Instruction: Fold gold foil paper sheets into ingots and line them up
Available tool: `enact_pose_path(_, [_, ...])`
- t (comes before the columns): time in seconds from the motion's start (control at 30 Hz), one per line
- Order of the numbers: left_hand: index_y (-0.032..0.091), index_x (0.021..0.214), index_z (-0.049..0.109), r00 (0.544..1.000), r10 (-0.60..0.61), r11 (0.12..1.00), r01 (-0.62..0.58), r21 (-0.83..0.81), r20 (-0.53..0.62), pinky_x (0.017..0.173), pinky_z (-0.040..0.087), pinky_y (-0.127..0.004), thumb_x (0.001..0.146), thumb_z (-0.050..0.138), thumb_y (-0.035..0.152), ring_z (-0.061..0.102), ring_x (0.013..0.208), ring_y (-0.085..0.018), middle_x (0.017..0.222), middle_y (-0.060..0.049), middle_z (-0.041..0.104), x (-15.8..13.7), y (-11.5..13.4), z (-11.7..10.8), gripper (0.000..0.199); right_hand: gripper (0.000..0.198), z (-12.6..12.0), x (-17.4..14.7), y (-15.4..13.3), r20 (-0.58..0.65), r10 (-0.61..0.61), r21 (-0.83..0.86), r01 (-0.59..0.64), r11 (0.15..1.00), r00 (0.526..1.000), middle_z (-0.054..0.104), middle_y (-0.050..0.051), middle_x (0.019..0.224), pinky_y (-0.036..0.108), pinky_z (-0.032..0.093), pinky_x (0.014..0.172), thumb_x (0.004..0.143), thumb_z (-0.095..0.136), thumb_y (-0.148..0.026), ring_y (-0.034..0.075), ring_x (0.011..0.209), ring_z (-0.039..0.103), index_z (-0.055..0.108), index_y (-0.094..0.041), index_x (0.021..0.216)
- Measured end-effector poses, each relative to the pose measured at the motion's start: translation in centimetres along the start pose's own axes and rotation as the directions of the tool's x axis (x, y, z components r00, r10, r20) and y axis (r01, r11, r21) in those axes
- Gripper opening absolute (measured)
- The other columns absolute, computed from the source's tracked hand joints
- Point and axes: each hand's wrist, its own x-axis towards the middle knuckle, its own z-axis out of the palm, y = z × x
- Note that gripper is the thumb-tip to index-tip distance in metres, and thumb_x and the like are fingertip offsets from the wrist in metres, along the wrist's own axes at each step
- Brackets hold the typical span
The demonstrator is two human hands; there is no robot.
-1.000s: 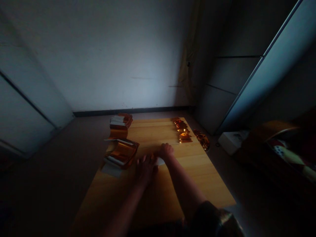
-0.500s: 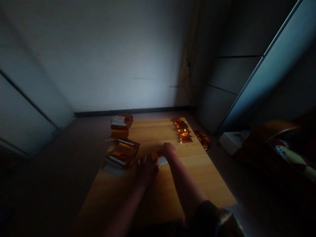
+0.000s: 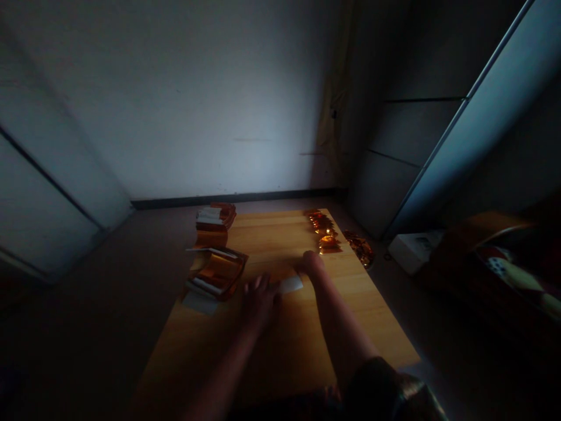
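A small copper-coloured foil sheet (image 3: 283,272) with a white paper piece (image 3: 291,285) along its near side lies on the wooden table (image 3: 350,304) between my hands. My left hand (image 3: 258,297) rests at its left end, fingers stretched out and apart, the fingertips on or beside the sheet. At the right end is my right hand (image 3: 312,264), its fingers curled closed and blurred by motion. Whether they pinch the sheet's edge is hidden. Left of my left hand lies a stack of copper foil sheets with white paper (image 3: 221,269).
Another foil and paper stack (image 3: 214,216) sits at the far left corner. Shiny folded foil pieces (image 3: 326,234) line the far right edge. More foil (image 3: 359,248) lies lower, beyond that edge. A white box (image 3: 412,252) stands on the floor at right, near a cabinet.
My right hand has moved right, and more of the foil and white paper shows between my hands. The left hand has stayed nearly in place.
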Motion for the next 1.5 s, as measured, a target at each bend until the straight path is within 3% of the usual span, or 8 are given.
enact_pose_path(0.17, [0.03, 0.113, 0.06, 1.0, -0.015, 1.0, 0.016, -0.027, 0.022, 0.093, 0.033, -0.055, 0.081, 0.053, 0.033, 0.04, 0.124, -0.031, 0.138, -0.01, 0.046, 0.4, -0.3, -0.2, 0.033, 0.028, -0.1, -0.6, 1.4, -0.071, 0.018, 0.058, -0.014, 0.998, 0.997, 0.069, 0.015, 0.094, 0.027, 0.047, 0.069, 0.074, 0.06, -0.021, 0.023, 0.085, 0.065, 0.067, -0.011, 0.099])
enact_pose_path(0.23, [0.029, 0.11, 0.061, 1.0, -0.002, 0.999, 0.003, -0.043, 0.016, 0.094, 0.033, -0.056, 0.08, 0.054, 0.034, 0.039, 0.125, -0.031, 0.138, -0.01, 0.046, 0.6, -0.8, -0.1, 0.032, 0.024, 0.1, -1.4, 2.0, -0.148, -0.101, 0.135, 0.121, 0.983, 0.984, 0.069, 0.011, 0.094, 0.026, 0.046, 0.072, 0.078, 0.055, -0.02, 0.019, 0.085, 0.064, 0.066, -0.015, 0.099])
enact_pose_path(0.37, [0.027, 0.106, 0.063, 0.996, 0.086, 0.994, -0.087, -0.061, -0.018, 0.095, 0.034, -0.055, 0.08, 0.054, 0.035, 0.04, 0.125, -0.03, 0.133, -0.009, 0.052, 1.3, -2.1, -0.1, 0.028, 0.025, 1.0, -3.7, 3.1, -0.295, -0.56, 0.195, 0.622, 0.758, 0.774, 0.064, 0.006, 0.113, 0.028, 0.041, 0.088, 0.081, 0.056, -0.024, 0.018, 0.104, 0.057, 0.066, -0.022, 0.105])
enact_pose_path(0.47, [0.026, 0.103, 0.064, 0.99, 0.14, 0.988, -0.142, -0.068, -0.033, 0.095, 0.035, -0.054, 0.08, 0.054, 0.035, 0.042, 0.125, -0.03, 0.131, -0.008, 0.054, 1.8, -2.7, -0.5, 0.027, 0.023, 1.6, -5.2, 3.5, -0.18, -0.697, 0.122, 0.719, 0.684, 0.694, 0.064, 0.004, 0.115, 0.031, 0.037, 0.093, 0.083, 0.055, -0.025, 0.018, 0.106, 0.054, 0.068, -0.026, 0.103])
enact_pose_path(0.57, [0.027, 0.1, 0.064, 0.985, 0.164, 0.984, -0.168, -0.066, -0.05, 0.098, 0.035, -0.054, 0.076, 0.058, 0.032, 0.044, 0.124, -0.029, 0.133, -0.006, 0.053, 2.1, -2.6, -1.0, 0.025, 0.024, 2.0, -5.8, 3.7, -0.112, -0.696, 0.077, 0.704, 0.706, 0.709, 0.063, 0.002, 0.116, 0.033, 0.034, 0.093, 0.085, 0.057, -0.032, 0.019, 0.107, 0.051, 0.067, -0.029, 0.107])
enact_pose_path(0.83, [0.021, 0.116, 0.059, 0.97, 0.238, 0.961, -0.242, -0.137, -0.043, 0.1, 0.039, -0.043, 0.075, 0.062, 0.028, 0.052, 0.113, -0.025, 0.126, -0.008, 0.058, 1.9, -1.2, 0.3, 0.042, 0.028, 2.8, -5.7, 4.2, -0.167, -0.671, 0.094, 0.69, 0.718, 0.722, 0.062, 0.003, 0.119, 0.035, 0.032, 0.095, 0.085, 0.058, -0.038, 0.02, 0.109, 0.048, 0.065, -0.03, 0.111])
enact_pose_path(1.1, [0.023, 0.105, 0.064, 0.982, 0.17, 0.974, -0.181, -0.137, -0.088, 0.093, 0.044, -0.04, 0.079, 0.059, 0.023, 0.057, 0.108, -0.023, 0.121, -0.007, 0.061, 1.5, -0.3, 1.3, 0.026, 0.025, 2.7, -5.3, 4.3, -0.131, -0.66, 0.106, 0.673, 0.732, 0.739, 0.062, 0.001, 0.118, 0.032, 0.034, 0.093, 0.081, 0.064, -0.039, 0.019, 0.108, 0.049, 0.068, -0.033, 0.105])
enact_pose_path(1.5, [0.025, 0.091, 0.061, 0.979, 0.117, 0.982, -0.139, -0.128, -0.166, 0.096, 0.032, -0.049, 0.082, 0.053, 0.02, 0.06, 0.1, -0.022, 0.108, -0.005, 0.068, 1.7, 0.6, 0.9, 0.013, 0.018, 2.6, -4.7, 3.7, -0.103, -0.59, 0.133, 0.599, 0.789, 0.801, 0.065, 0.0, 0.112, 0.03, 0.034, 0.093, 0.082, 0.063, -0.04, 0.017, 0.105, 0.052, 0.072, -0.032, 0.095])
